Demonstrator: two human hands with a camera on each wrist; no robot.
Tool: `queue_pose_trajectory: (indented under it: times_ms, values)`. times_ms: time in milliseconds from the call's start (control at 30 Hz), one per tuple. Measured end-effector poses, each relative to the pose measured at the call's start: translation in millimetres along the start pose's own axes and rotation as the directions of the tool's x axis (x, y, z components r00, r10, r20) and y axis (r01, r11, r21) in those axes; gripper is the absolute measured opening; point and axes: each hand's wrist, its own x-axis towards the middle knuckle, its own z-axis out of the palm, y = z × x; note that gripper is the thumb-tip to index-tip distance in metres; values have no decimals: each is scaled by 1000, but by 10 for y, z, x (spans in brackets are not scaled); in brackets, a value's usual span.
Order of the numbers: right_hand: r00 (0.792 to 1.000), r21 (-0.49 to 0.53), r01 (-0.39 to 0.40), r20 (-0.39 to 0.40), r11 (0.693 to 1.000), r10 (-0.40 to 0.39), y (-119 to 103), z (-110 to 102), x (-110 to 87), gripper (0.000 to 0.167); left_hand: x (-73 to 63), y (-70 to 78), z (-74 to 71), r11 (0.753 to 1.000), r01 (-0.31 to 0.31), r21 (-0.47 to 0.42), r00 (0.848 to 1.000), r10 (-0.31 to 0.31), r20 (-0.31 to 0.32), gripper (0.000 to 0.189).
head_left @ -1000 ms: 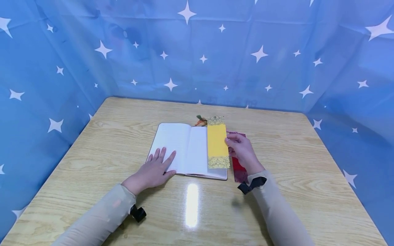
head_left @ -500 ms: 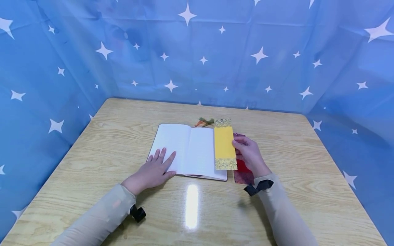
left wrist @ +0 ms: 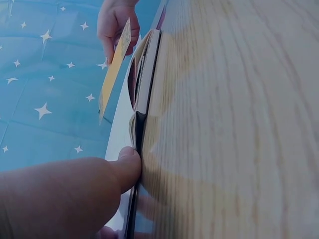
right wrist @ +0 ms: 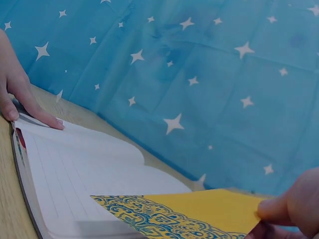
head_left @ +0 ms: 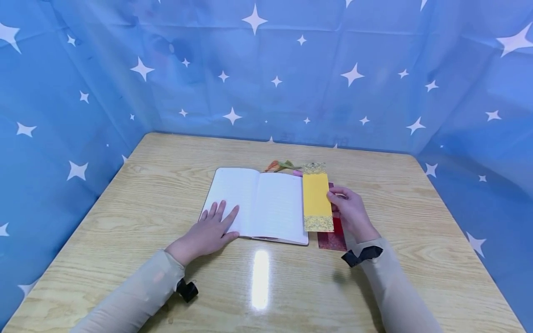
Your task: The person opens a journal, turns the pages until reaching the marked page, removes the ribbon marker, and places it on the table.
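A lined notebook (head_left: 278, 206) lies spread out on the table. My left hand (head_left: 207, 235) rests on its left page with the fingers straight and spread; in the left wrist view the thumb (left wrist: 128, 167) is at the book's lower edge. Between thumb and fingers my right hand (head_left: 353, 213) pinches the right edge of a yellow bookmark (head_left: 316, 194) with patterned ends, raised over the notebook's right edge. Below it a dark red bookmark (head_left: 331, 241) lies on the table, partly covered by the yellow one and the hand.
Orange and green tassels (head_left: 284, 165) stick out past the notebook's top edge, with a small pink piece (head_left: 297, 173) beside them. In the right wrist view something red (right wrist: 20, 138) shows between the pages. A blue star-printed cloth (head_left: 266, 92) hangs behind the wooden table (head_left: 416, 222).
My right hand has carried the yellow bookmark to the right, off most of the right page. More of the tassels now shows. The left hand has stayed in place.
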Motion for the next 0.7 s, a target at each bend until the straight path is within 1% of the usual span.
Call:
queue_pose_trajectory:
  times_ms: [167,400,700]
  values:
    - [1000,12,4,10,1000,-5,18,-118,-25,39,-7,1,2,1000,3,-1,1000,-3,-1,68]
    - [1000,31,7,-4,1000,-7,64,-262,-27,32,-10,3,3,1000,3,5,1000,-3,-3,68]
    - [999,4,25,-26,1000,-25,140,-450,-65,29,-6,6,2,1000,-6,14,1000,6,-18,68]
